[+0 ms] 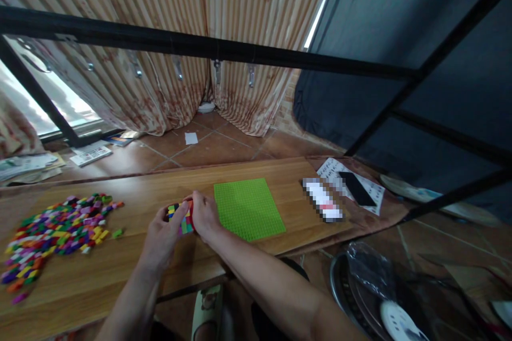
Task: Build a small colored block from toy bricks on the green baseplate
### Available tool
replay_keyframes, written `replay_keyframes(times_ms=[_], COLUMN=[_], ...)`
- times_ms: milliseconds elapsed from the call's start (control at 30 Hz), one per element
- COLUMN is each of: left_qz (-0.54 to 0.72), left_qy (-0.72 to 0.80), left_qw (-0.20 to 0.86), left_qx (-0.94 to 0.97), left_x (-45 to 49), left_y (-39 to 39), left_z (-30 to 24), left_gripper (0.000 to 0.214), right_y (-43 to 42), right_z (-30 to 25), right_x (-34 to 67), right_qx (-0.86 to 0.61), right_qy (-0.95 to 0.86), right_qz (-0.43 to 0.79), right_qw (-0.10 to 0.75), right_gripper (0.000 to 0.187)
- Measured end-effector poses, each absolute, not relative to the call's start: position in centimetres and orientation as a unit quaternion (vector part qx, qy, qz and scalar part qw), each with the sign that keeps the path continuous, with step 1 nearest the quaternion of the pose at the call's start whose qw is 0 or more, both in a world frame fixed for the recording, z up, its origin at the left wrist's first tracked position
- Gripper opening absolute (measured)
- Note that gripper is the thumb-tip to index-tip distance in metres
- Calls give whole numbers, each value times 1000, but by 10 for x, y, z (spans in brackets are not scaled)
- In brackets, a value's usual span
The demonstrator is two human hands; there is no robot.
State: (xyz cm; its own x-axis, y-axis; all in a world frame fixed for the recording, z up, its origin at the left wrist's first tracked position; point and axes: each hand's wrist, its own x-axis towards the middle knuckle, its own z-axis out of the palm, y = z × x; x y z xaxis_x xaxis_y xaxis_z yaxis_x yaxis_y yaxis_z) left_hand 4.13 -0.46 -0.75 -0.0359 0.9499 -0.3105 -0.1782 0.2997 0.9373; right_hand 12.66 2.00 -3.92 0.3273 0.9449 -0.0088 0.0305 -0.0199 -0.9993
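Fingers [161,214] of the left hand [159,234] and the right hand [206,218] are holding one many-coloured block [186,225] between them, above the desk [88,277] and just left of the green plate [248,209]. Judging by this two-handed grip, the person is working on the block as one piece, perhaps pressing its bricks together or squaring them up; whether a brick is being added or pulled off, I cannot tell, since the hands are covering much of it. The next move seems to be calling for one hand bracing the block while the other is pushing evenly, as a skewed squeeze could be popping small bricks loose. The left thumb is lying across the face that is turned up, splitting the visible colours into two patches, while the other left fingers are wrapping the block's left edge. The right fingers are bordering its right side, next to a red strip, so the gap between the two hands is narrow and the block is filling it. Whether its underside is touching the desk is not showing. Well to the left, a pile [66,226] of loose bricks is spreading over the desk, with a lone green brick [117,233] sitting near its right edge, apart from both hands.
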Motion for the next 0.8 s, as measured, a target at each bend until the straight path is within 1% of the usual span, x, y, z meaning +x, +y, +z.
replay_keyframes(times_ms=[167, 267, 600, 800], left_qz=[480, 497, 504, 517], left_qy=[519, 507, 504, 508], left_qw=[602, 598, 607, 597], left_qx=[371, 371, 352, 345], left_x=[41, 41, 39, 35], left_y=[-7, -7, -9, -15], left_z=[-11, -13, -17, -2], left_gripper=[57, 62, 64, 66], right_y=[15, 13, 12, 6], right_z=[-35, -36, -42, -37], right_x=[130, 131, 132, 129], right_qx=[-587, -575, -570, -542], right_qy=[-425, -431, -437, -478], right_qz=[394, 399, 396, 369], right_qw=[565, 570, 572, 585], right_gripper=[44, 43, 39, 36])
